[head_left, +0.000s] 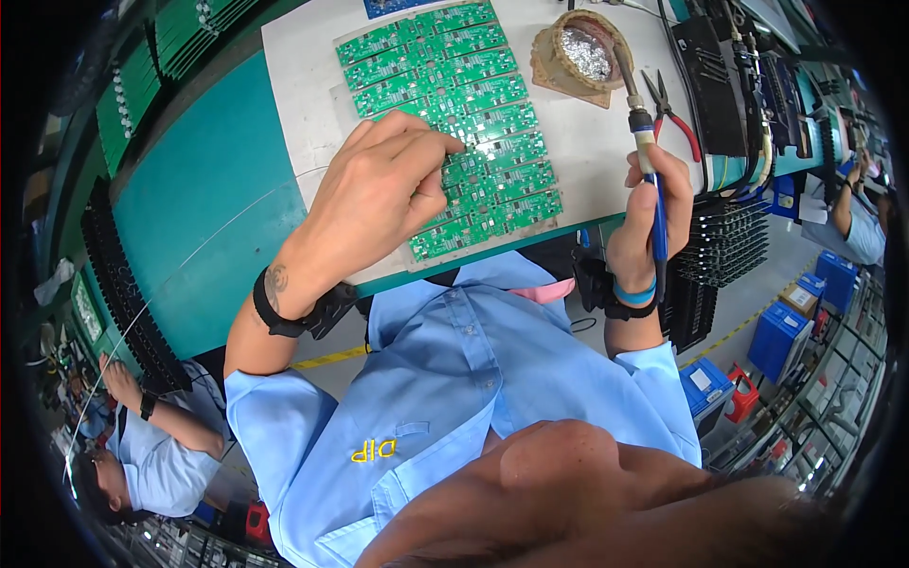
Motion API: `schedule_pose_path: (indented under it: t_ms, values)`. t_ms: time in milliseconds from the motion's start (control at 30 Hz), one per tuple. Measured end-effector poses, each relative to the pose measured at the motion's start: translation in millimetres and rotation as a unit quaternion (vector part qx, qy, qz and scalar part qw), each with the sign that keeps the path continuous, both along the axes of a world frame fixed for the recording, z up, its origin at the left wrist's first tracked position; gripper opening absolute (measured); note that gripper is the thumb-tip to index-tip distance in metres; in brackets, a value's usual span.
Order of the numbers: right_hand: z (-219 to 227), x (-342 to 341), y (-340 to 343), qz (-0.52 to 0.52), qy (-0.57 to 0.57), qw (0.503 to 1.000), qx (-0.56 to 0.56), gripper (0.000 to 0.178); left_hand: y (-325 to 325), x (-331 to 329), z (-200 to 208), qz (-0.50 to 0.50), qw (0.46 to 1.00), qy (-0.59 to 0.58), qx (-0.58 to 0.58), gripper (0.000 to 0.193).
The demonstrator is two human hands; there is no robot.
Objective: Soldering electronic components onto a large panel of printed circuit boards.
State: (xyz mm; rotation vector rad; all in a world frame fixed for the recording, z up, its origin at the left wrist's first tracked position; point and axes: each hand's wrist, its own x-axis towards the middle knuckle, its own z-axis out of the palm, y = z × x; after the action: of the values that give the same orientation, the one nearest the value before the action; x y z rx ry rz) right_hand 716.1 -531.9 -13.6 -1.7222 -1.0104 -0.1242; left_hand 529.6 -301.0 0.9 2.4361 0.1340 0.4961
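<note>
A panel of green circuit boards [436, 71] lies on a pale sheet [308, 85] over the green bench. My left hand [383, 189] rests over the middle of this panel, its fingers closed around a thin solder wire [227, 222]. That wire trails off to the left; its end at the fingertips is too small to make out. To the right of the panel, my right hand [653, 204] grips a soldering iron [648, 156] by its blue and cream handle. The iron's metal shaft points up, with its tip by the rim of a round pot [587, 52] of silvery metal shavings.
Red-handled pliers [674, 118] lie right of the pot. A black tool holder and cables [715, 76] line the bench's right side. Black slotted racks [128, 293] stand at the left edge, more boards [133, 104] at upper left. A co-worker [170, 435] sits at lower left.
</note>
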Motion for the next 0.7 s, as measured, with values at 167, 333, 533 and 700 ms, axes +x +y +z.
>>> schedule_pose_path:
  t_ms: [167,333,533,700]
  values:
    - [3.5,-5.2,-7.8,0.099,0.026,0.995,0.019,0.039,0.0,-0.4,0.2,-0.001,1.0,-0.005,0.003,0.025]
    - [-4.0,-13.4,-6.0,0.129,0.093,0.986,0.053,0.046,0.3,-1.6,0.3,0.003,1.0,-0.014,0.011,0.025]
    - [-11.8,-11.8,-14.9,0.111,0.424,0.867,0.238,0.043,-0.3,-4.8,-0.5,-0.001,1.0,-0.026,0.014,0.025]
    - [-5.8,-15.8,-20.1,0.107,0.446,0.848,0.264,0.043,-0.8,-4.3,-5.9,-0.002,0.999,-0.037,0.016,0.024]
